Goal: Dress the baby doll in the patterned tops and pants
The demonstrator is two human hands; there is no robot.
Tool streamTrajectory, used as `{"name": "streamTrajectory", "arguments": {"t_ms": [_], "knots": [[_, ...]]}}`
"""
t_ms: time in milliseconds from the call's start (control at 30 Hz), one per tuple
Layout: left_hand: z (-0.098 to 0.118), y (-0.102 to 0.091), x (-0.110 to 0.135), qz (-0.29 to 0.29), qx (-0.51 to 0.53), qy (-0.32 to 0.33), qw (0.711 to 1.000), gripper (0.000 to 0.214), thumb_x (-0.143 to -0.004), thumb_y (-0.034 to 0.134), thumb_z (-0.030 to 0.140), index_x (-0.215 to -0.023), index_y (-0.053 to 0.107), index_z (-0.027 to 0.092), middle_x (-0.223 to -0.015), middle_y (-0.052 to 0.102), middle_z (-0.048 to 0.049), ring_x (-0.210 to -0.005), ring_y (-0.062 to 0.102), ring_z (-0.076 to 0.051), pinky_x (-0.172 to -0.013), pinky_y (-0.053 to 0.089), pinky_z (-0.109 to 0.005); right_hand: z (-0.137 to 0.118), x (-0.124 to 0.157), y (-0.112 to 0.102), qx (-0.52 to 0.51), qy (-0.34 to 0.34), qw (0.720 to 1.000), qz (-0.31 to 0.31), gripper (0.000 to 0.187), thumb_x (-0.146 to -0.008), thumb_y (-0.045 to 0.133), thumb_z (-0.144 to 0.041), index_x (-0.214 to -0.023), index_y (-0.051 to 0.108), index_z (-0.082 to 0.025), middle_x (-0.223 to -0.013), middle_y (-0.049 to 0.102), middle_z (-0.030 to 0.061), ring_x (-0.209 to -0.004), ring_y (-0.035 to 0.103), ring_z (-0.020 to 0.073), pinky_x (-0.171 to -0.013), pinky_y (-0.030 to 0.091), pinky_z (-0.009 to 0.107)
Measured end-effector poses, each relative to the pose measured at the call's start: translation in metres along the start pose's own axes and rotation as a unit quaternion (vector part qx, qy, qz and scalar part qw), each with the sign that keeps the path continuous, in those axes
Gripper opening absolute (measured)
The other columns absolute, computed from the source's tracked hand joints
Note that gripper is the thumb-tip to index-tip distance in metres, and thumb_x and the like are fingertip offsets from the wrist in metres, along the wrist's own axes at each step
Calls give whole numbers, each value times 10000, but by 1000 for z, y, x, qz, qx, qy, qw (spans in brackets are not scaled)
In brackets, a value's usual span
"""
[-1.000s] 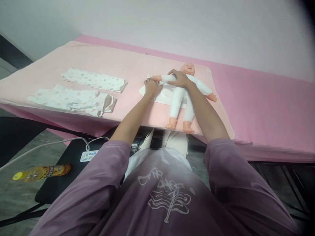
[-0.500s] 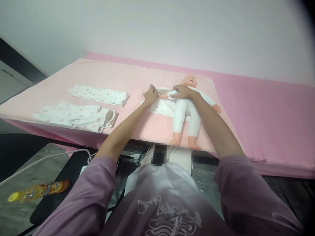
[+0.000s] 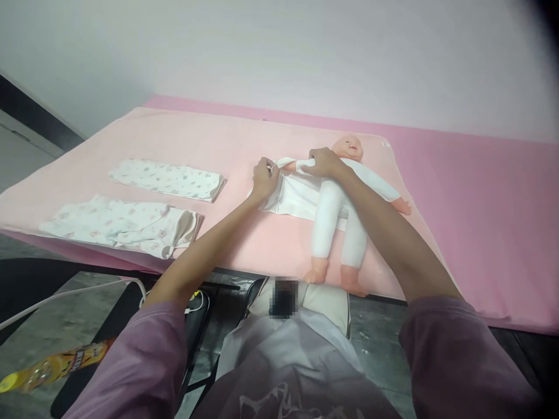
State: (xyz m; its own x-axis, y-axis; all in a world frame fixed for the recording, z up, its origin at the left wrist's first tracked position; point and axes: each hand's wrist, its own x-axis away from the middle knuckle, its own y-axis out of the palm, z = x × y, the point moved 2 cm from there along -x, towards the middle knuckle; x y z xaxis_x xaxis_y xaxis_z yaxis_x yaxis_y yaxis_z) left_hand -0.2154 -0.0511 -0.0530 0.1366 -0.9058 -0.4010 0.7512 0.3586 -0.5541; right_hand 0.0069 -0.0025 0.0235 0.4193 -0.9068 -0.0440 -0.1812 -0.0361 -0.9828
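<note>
A baby doll (image 3: 325,227) with a white cloth body lies on its back, its head toward the wall and its feet at the table's near edge. Beneath and to the left of it spreads a white baby garment (image 3: 299,196). My left hand (image 3: 265,179) is closed, pinching the garment's edge at the doll's hand, whose fingertips are hidden by cloth. Wrapped round the doll's forearm on that same side is my right hand (image 3: 324,163). The doll's other arm stretches out to the right, untouched.
Two folded printed baby garments, one farther back (image 3: 168,177) and one nearer (image 3: 117,224), lie on the left of the pink-covered table (image 3: 493,233). Below the table's left front are a yellow-capped bottle (image 3: 56,364) and a white cable (image 3: 74,297). A wall rises behind.
The garment's edge now reaches over the doll's fingertips, which showed before. My left hand stays closed on the cloth and my right on the doll's arm. The view has shifted slightly.
</note>
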Motion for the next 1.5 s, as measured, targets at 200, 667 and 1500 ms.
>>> {"name": "streamTrajectory", "arguments": {"t_ms": [200, 667, 1500], "knots": [[25, -1, 3, -1, -66, 72, 995, 63, -1067, 546, 298, -1114, 567, 262, -1300, 666, -138, -1287, 559, -346, -1134, 474, -544, -30, -6, 2, -55, 11, 998, 31, 492, -963, 652, -561, -1227, 804, -174, -1041, 820, 156, -952, 715, 350, -904, 533, 450], [15, 11, -20, -205, -132, 109, 964, 639, -1152, 202, 541, -1165, 743, 203, -1185, 776, -176, -1218, 666, -372, -1059, 515, -496, 135, 141, -25, -173, -3, 984, 37, 603, -857, 692, -405, -1430, 664, -217, -1492, 681, 217, -1292, 672, 436, -1025, 551, 536], [142, 60, -33, -270, -35, 338, 901, 580, -1080, 534, 597, -1533, 593, 239, -1566, 619, -155, -1497, 513, -359, -1270, 380, -511, 49, 147, 50, -61, 59, 989, 124, 354, -1013, 460, -351, -1278, 659, -228, -1191, 744, 181, -1068, 677, 396, -919, 559, 518]]}}
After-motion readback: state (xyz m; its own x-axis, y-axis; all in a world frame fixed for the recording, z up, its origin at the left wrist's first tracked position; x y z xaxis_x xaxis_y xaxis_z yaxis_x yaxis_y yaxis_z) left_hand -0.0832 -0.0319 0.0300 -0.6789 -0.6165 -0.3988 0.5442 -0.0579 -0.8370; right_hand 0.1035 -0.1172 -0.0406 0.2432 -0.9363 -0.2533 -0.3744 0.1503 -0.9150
